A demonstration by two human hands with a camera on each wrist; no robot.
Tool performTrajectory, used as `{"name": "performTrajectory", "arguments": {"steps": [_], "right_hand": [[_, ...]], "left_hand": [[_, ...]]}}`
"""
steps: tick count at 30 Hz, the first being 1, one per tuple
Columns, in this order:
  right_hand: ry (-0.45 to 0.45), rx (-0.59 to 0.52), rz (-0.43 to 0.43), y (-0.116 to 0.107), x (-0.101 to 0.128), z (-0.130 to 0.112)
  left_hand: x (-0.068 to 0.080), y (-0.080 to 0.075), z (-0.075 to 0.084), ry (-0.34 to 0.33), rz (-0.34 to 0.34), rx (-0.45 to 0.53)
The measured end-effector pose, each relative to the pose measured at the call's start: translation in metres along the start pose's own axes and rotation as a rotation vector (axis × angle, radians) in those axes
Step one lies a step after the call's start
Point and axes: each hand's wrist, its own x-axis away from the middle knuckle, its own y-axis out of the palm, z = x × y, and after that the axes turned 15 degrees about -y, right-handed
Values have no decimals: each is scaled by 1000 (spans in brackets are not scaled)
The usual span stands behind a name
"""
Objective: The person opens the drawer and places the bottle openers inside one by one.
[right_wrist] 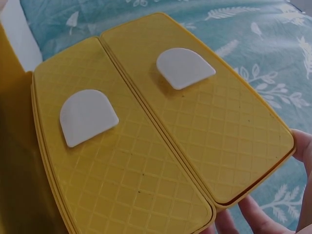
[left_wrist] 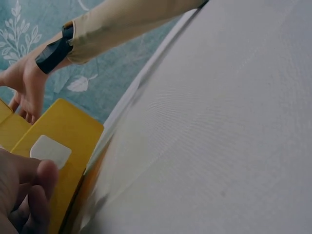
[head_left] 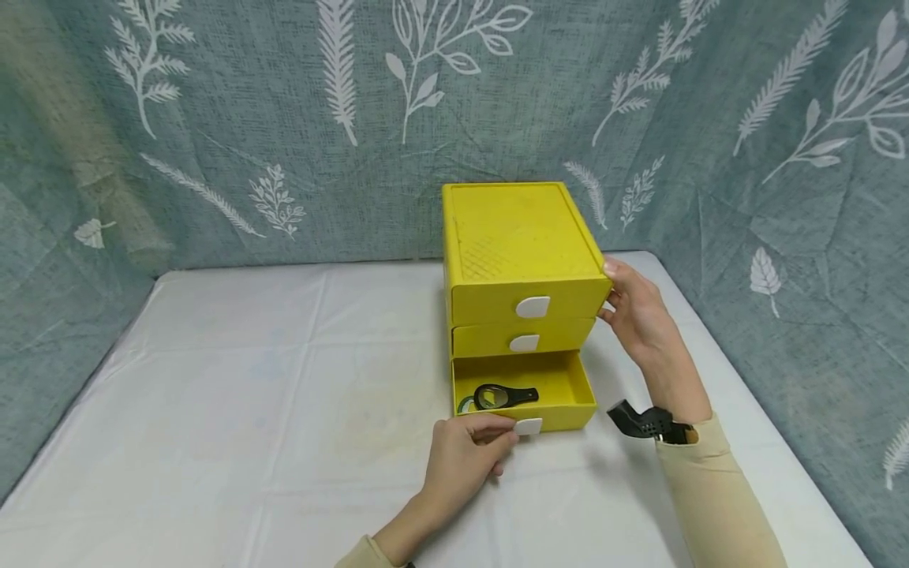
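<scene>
Here we are over the white-covered table (head_left: pixel 234 410), and a yellow three-drawer cabinet (head_left: pixel 514 237) is sitting toward the back, right of centre, against a leaf-print cloth backdrop (head_left: pixel 284 118). The bottom drawer (head_left: pixel 568 390) is standing pulled out toward the viewer, while the two drawers above it are sitting closed. The left hand (head_left: pixel 465 457) is resting at the drawer's front edge, fingers curling over toward its white tab handle (head_left: pixel 529 427), which is lying just at the hand's 2 o'clock; the wrist view is showing the fingertips (left_wrist: pixel 41 178) right beside that tab, though whether they are actually pinching it I cannot tell. Inside the open drawer, a black magnifying glass (head_left: pixel 500 396) is lying flat near the front left, at about 1 o'clock from the left hand and just apart from it, its handle pointing to 3 o'clock. The right hand (head_left: pixel 632 312) is bracing the cabinet's right side, fingers bending round the top drawer's front corner, so the cabinet is lying at that hand's 9 o'clock and touching it. From the right wrist, the fingertips (right_wrist: pixel 256 217) are peeking out below the edge of the cross-hatched drawer front.
</scene>
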Motion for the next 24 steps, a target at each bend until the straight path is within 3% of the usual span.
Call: {"name": "performTrajectory", "arguments": {"steps": [11,24], "right_hand": [[-3,4,-4,0,0,-2],[-2,13,4,0,2,-1]], "left_hand": [[0,4,8,26,97,-58],[-6,1,13,53,115,-79]]}}
